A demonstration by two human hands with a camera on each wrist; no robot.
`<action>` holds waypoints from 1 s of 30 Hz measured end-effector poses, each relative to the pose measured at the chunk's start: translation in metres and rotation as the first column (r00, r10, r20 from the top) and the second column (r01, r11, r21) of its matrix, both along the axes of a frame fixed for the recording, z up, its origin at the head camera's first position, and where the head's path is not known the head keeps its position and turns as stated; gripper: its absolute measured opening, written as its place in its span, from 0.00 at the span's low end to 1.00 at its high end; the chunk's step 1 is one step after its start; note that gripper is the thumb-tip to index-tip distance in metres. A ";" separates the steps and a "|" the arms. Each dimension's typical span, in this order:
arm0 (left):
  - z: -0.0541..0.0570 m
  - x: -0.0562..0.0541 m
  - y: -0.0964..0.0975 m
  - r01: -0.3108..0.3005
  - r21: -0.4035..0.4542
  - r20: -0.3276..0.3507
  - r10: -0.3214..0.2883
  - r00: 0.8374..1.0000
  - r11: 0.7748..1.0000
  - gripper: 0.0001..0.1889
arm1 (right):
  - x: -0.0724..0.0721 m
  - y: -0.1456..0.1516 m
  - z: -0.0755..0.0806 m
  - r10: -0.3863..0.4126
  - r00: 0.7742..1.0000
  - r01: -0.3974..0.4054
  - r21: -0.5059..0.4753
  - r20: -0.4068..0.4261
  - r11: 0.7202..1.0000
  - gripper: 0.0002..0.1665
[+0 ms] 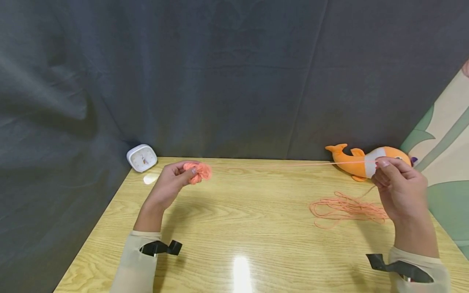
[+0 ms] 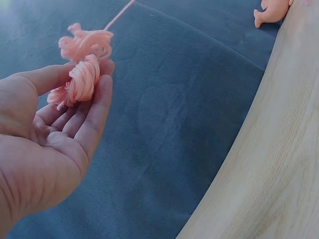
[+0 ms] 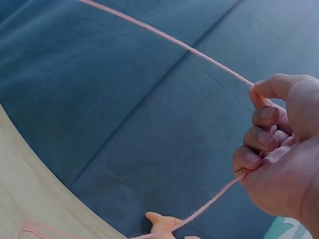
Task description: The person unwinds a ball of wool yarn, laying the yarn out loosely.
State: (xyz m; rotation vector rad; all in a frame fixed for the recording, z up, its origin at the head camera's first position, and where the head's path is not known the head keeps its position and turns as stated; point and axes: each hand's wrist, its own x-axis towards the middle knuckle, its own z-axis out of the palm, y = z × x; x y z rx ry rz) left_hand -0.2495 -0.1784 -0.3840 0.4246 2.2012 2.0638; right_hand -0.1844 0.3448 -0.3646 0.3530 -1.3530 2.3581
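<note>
Between thumb and fingers, my left hand [image 1: 175, 179] pinches a small wound bundle of coral-pink yarn [image 2: 83, 82] above the left part of the table. One yarn strand [image 3: 164, 34] stretches nearly straight from that bundle across to my right hand [image 1: 401, 187]. Thumb and index finger of the right hand pinch this strand, while its other fingers curl over the yarn against the palm. From the bottom of the right fist the yarn runs down toward a loose, looped heap of yarn [image 1: 344, 207] on the tabletop, partly behind that hand in the head view.
A white clock [image 1: 142, 158] stands at the back left corner of the wooden table [image 1: 234, 219]. At the back right lies an orange and white plush whale [image 1: 348, 160], partly covered by the right hand. A dark curtain [image 1: 220, 81] hangs along the back and left.
</note>
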 end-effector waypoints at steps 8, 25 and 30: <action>0.001 0.000 -0.003 0.014 0.028 0.016 -0.014 1.000 1.000 0.18 | -0.001 0.017 0.000 -0.103 0.993 0.106 -0.038 0.061 0.994 0.11; 0.004 -0.002 -0.013 -0.028 0.066 -0.003 0.028 1.000 0.997 0.15 | 0.007 0.071 -0.026 -0.276 0.951 0.264 0.099 0.139 0.959 0.10; 0.005 -0.001 -0.015 -0.037 0.074 -0.005 0.037 0.999 0.997 0.15 | 0.009 0.096 -0.044 -0.285 0.939 0.257 0.155 0.195 0.954 0.11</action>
